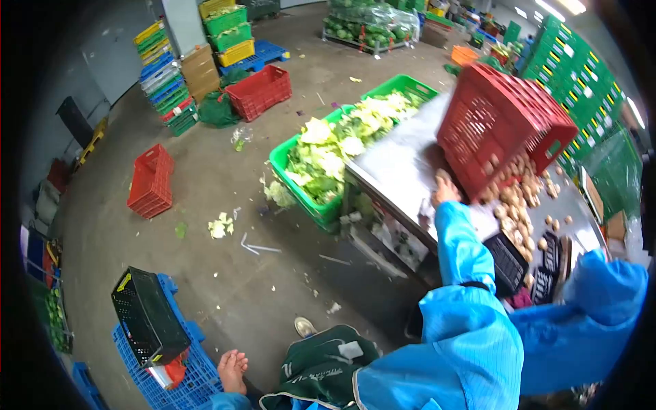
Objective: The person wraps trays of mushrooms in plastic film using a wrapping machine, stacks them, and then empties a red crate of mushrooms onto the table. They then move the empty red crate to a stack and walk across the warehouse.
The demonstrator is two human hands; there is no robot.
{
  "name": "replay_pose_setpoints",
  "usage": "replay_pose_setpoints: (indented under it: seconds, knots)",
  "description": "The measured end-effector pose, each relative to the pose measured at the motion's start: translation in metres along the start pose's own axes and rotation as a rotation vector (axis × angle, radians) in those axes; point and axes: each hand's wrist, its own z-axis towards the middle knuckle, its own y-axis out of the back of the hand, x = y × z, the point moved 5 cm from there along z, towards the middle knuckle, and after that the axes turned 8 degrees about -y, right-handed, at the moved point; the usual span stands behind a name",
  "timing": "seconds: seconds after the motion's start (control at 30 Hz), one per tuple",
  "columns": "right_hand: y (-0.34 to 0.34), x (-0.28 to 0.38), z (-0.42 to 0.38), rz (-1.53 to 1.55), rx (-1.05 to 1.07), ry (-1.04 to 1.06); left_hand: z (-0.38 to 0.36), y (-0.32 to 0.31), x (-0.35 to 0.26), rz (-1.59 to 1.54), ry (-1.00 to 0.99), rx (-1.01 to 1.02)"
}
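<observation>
Red crate: tipped on its side on the worktop; red crate has its mouth toward the spilled mushrooms. Long axis hard to fix through the wide lens.
Right hand: right hand is the nearer one, at the crate's lower-left edge; crate lies just to its right, mushrooms beyond. Grip: can't tell if it pinches the rim or only rests there.
Left hand: left hand low, well apart from the crate, beside the blue pallet. Grip: fingers half curled, nothing in them.
Black trays: black trays at the near edge; white print, unreadable.
Apron: pale lettering on the green apron, too blurred to read surely.
Co-worker: blue sleeve at right.
</observation>
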Motion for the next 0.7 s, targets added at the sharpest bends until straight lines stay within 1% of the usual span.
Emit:
replay_pose_setpoints:
  seconds: [0.07,0.13,0.17,0.2,0.27,0.33,0.4,0.43,0.47,0.53,0.57,0.6,0.63,0.67,0.7]
  knots:
    - [-0.035,-0.013,0.022,-0.095,-0.315,0.338,0.060,-0.020,-0.034,0.111,-0.049,0.134]
    - [-0.068,-0.025,0.033,-0.410,-0.140,0.074,0.109,-0.068,-0.091,0.178,-0.064,0.172]
    - [-0.059,-0.012,0.029,-0.425,0.030,-0.102,0.136,-0.098,-0.123,0.217,-0.075,0.226]
    - [-0.024,0.012,0.016,-0.434,0.202,-0.282,0.164,-0.129,-0.149,0.259,-0.089,0.286]
    - [0.029,0.072,-0.027,-0.096,-0.177,-0.032,0.233,-0.187,-0.187,0.274,-0.148,0.436]
    - [0.043,0.118,-0.056,0.180,-0.300,0.071,0.295,-0.256,-0.217,0.294,-0.194,0.547]
    - [0.053,0.187,-0.079,0.370,-0.237,-0.022,0.359,-0.322,-0.223,0.249,-0.211,0.661]
    - [0.038,0.211,-0.084,0.411,-0.214,-0.022,0.387,-0.353,-0.217,0.262,-0.167,0.718]
    - [0.024,0.235,-0.075,0.453,-0.200,-0.022,0.410,-0.387,-0.214,0.272,-0.129,0.779]
    - [-0.022,0.285,-0.045,0.750,-0.107,-0.212,0.439,-0.442,-0.213,0.348,-0.005,0.900]
    - [-0.023,0.332,-0.020,0.798,-0.054,-0.189,0.449,-0.461,-0.214,0.405,0.044,0.978]
    - [-0.046,0.357,0.003,0.934,-0.012,-0.246,0.461,-0.480,-0.220,0.445,0.083,1.054]
    - [-0.039,0.397,0.031,0.823,-0.020,-0.130,0.470,-0.495,-0.233,0.427,0.094,1.159]
    - [-0.043,0.427,0.061,0.834,-0.016,-0.045,0.482,-0.505,-0.246,0.454,0.154,1.185]
    - [-0.046,0.455,0.091,0.853,-0.002,-0.054,0.503,-0.511,-0.257,0.504,0.162,1.200]
